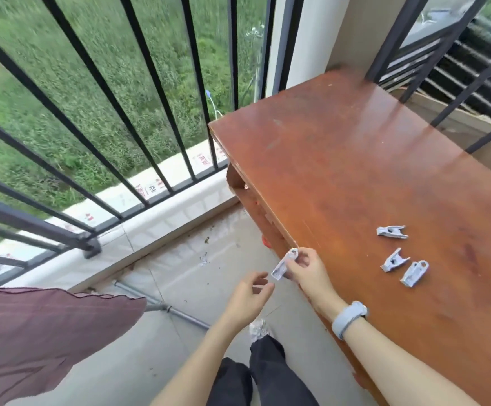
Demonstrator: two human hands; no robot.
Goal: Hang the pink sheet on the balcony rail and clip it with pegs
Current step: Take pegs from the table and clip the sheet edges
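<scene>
The pink sheet [39, 332] hangs at the lower left, its top going out of view by the black balcony rail [33, 227]. My right hand [305, 269] pinches a pale grey peg [285, 265] just off the near corner of the brown wooden table [355, 159]. My left hand [250, 297] is just below and left of the peg, fingers apart, holding nothing. Three more pale grey pegs lie on the table: one [392, 231] farther back, two [394, 260] [414, 273] side by side nearer me.
Black vertical bars [138, 92] rise over a white ledge [156, 221], with grass far below. A metal pipe [177, 313] runs along the tiled floor. More black railing [443, 54] stands behind the table at the upper right. My dark trouser legs [256, 376] are below.
</scene>
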